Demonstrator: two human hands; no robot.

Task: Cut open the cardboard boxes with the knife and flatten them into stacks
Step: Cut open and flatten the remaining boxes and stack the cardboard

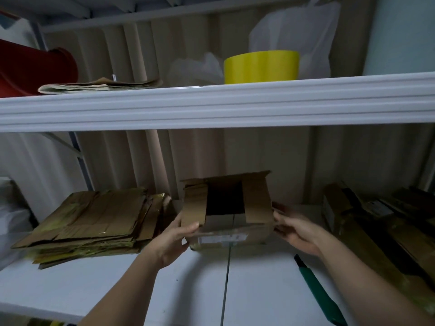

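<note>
A brown cardboard box (pixel 235 227) stands on the white shelf (pixel 254 290), its top flaps open and its dark inside showing. My left hand (pixel 175 238) grips the box's left side, thumb over the left flap. My right hand (pixel 294 228) touches the box's right side with fingers only loosely bent. A green-handled knife (pixel 316 290) lies on the shelf below my right forearm, held by neither hand. A stack of flattened cardboard (pixel 94 222) lies to the left of the box.
More cardboard boxes (pixel 376 222) lie at the right on the shelf. An upper shelf (pixel 211 107) overhangs, carrying a yellow tub (pixel 261 67), folded newspaper (pixel 101 85), white plastic bags (pixel 296 31) and a red object (pixel 35 67). A corrugated wall stands behind.
</note>
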